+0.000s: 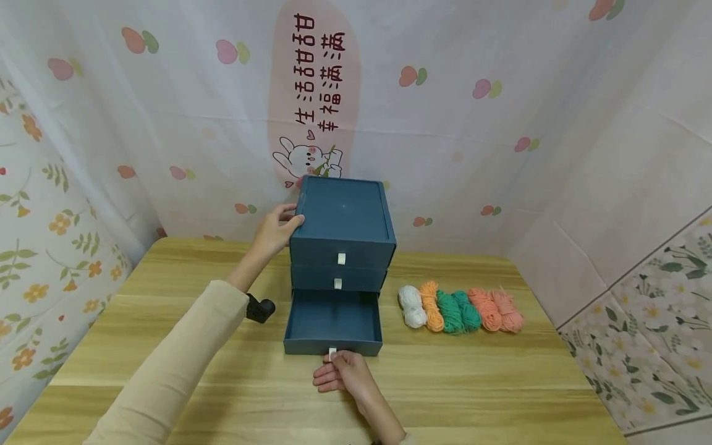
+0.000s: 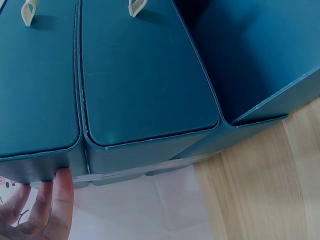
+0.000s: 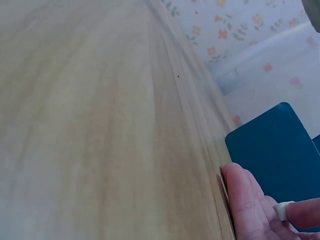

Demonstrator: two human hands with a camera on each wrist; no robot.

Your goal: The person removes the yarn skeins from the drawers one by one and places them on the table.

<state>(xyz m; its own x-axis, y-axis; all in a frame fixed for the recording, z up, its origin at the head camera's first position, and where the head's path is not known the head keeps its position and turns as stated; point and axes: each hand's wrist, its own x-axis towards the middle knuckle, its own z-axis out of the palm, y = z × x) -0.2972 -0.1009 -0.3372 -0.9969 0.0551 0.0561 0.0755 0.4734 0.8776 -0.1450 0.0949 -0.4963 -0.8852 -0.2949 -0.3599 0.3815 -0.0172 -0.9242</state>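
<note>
A dark blue three-drawer storage box (image 1: 345, 210) stands on the table, its bottom drawer (image 1: 334, 315) pulled out and bare inside. My left hand (image 1: 276, 230) rests against the upper left side of the box, thumb at the top edge. In the left wrist view, straight fingers (image 2: 61, 205) press on that side. My right hand (image 1: 350, 377) pinches the white pull tab (image 1: 332, 353) at the bottom drawer's front between thumb and finger. From the right wrist, the tab (image 3: 283, 210) shows by the thumb, and the other fingers lie close over the table.
Right of the box lies a row of yarn skeins: white (image 1: 412, 306), orange (image 1: 431, 306), green (image 1: 450, 312) and coral (image 1: 492, 309). A small black object (image 1: 260, 308) sits left of the drawer, partly behind my sleeve. A patterned curtain (image 1: 445, 136) hangs behind the wooden table (image 1: 473, 383).
</note>
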